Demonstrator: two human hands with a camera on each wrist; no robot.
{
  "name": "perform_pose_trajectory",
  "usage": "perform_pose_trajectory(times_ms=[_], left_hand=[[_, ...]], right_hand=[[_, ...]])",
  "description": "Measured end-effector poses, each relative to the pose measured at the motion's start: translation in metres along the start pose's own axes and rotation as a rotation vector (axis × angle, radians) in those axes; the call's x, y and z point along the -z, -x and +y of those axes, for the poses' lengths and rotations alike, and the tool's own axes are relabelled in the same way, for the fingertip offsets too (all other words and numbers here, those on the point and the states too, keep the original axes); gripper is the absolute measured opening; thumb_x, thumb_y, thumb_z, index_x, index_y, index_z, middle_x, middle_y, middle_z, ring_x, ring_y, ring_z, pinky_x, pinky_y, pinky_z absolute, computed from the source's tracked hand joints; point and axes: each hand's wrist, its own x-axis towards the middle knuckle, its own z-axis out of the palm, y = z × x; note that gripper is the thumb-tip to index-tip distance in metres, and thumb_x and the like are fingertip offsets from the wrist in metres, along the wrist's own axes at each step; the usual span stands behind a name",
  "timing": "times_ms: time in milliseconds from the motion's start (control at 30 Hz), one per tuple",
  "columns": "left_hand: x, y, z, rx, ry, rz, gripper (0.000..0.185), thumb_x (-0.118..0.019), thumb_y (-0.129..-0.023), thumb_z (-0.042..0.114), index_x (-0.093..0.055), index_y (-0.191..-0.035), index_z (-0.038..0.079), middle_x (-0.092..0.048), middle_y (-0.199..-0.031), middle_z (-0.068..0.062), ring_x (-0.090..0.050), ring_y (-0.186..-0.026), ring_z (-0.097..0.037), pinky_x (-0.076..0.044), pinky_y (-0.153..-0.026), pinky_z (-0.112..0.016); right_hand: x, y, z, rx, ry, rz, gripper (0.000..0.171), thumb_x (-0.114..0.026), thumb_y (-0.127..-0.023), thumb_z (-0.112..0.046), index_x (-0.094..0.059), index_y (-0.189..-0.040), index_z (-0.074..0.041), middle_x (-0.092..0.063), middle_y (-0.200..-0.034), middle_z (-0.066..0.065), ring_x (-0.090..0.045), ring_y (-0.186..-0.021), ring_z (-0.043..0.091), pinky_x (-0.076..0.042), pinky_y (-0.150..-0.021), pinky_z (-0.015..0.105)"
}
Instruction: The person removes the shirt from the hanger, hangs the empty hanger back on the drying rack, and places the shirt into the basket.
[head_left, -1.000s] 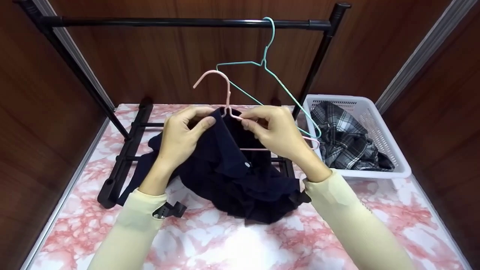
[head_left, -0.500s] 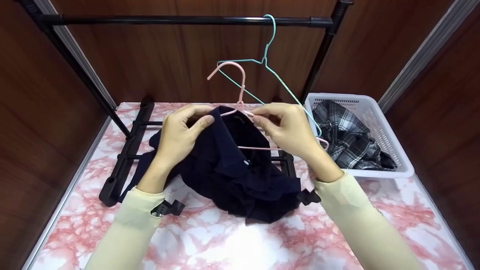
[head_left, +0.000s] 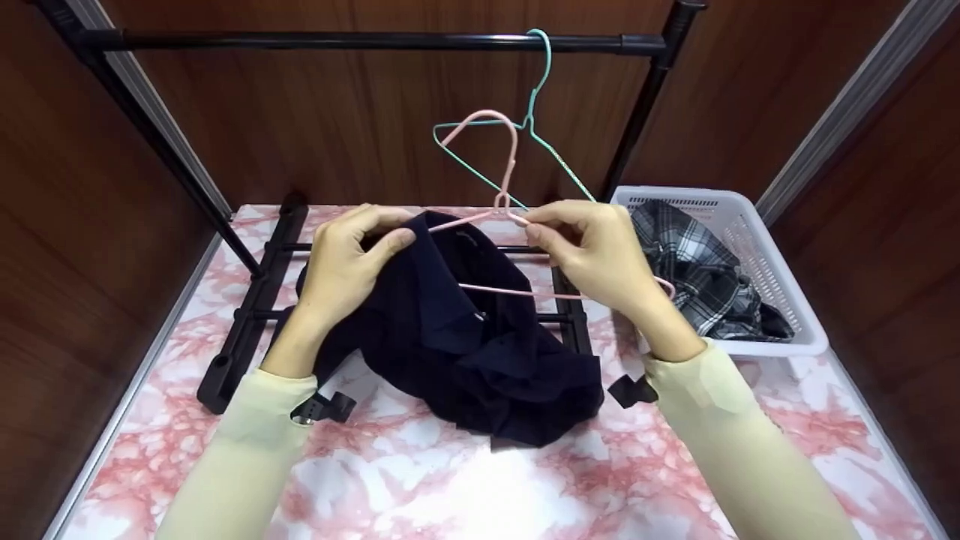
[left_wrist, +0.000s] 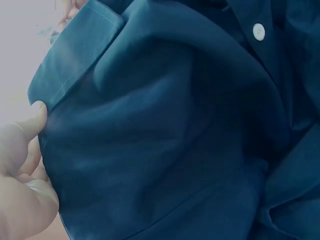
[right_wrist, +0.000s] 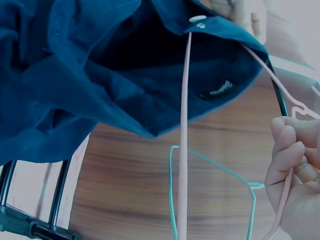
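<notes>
Pinching the pink hanger at the base of its neck, the right hand has thumb and fingers closed on the wire; hook points up and curls toward the left, long bar runs left-right, one end inside the shirt's neck opening, the other sticking out past the right wrist toward the basket. Left hand grips the collar edge of the navy shirt, thumb on top, fingers curled under the cloth. Shirt sits bunched on the marble table, over the rack base, between both hands. Teal hanger hangs on the rail right behind the pink hook, close, touching or not I cannot tell. Open tabletop lies near the person; rack posts and wood walls close in left, right and back. Basket holds plaid cloth.
</notes>
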Motion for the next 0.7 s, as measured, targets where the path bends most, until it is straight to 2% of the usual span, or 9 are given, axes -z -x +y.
perform_pose_trajectory(times_ms=[167, 400, 533, 700], left_hand=[[0.006, 0.0, -0.01, 0.013, 0.009, 0.022, 0.02, -0.079, -0.096, 0.022, -0.083, -0.114, 0.014, -0.079, -0.106, 0.005, -0.071, -0.099, -0.007, -0.052, -0.09, -0.024], [0.012, 0.004, -0.032, 0.048, 0.031, 0.055, 0.018, -0.079, -0.096, 0.016, -0.082, -0.113, 0.01, -0.08, -0.108, 0.001, -0.071, -0.096, -0.004, -0.052, -0.087, -0.02], [0.014, 0.009, -0.045, 0.095, 0.032, 0.065, 0.017, -0.079, -0.096, 0.013, -0.082, -0.112, 0.008, -0.08, -0.107, -0.002, -0.07, -0.092, -0.004, -0.051, -0.085, -0.018], [0.013, 0.017, -0.057, 0.183, 0.018, 0.044, 0.02, -0.079, -0.097, 0.014, -0.081, -0.115, 0.008, -0.08, -0.104, -0.004, -0.069, -0.088, -0.003, -0.05, -0.082, -0.018]], right_hand=[[0.008, 0.002, 0.002, -0.044, -0.002, 0.002, 0.01, -0.077, -0.097, -0.009, -0.085, -0.104, -0.011, -0.075, -0.077, -0.003, -0.063, -0.057, 0.006, -0.049, -0.055, 0.017], [0.017, 0.005, 0.007, -0.049, 0.04, 0.01, 0.009, -0.078, -0.098, -0.011, -0.085, -0.102, -0.012, -0.074, -0.073, -0.001, -0.061, -0.056, 0.007, -0.047, -0.055, 0.016], [0.021, 0.006, 0.01, -0.061, 0.072, 0.015, 0.008, -0.078, -0.097, -0.01, -0.085, -0.1, -0.012, -0.074, -0.074, -0.004, -0.061, -0.058, 0.008, -0.045, -0.055, 0.016], [0.025, 0.008, 0.013, -0.086, 0.099, 0.027, 0.01, -0.079, -0.096, -0.009, -0.086, -0.099, -0.015, -0.072, -0.072, -0.006, -0.058, -0.057, 0.004, -0.041, -0.053, 0.016]])
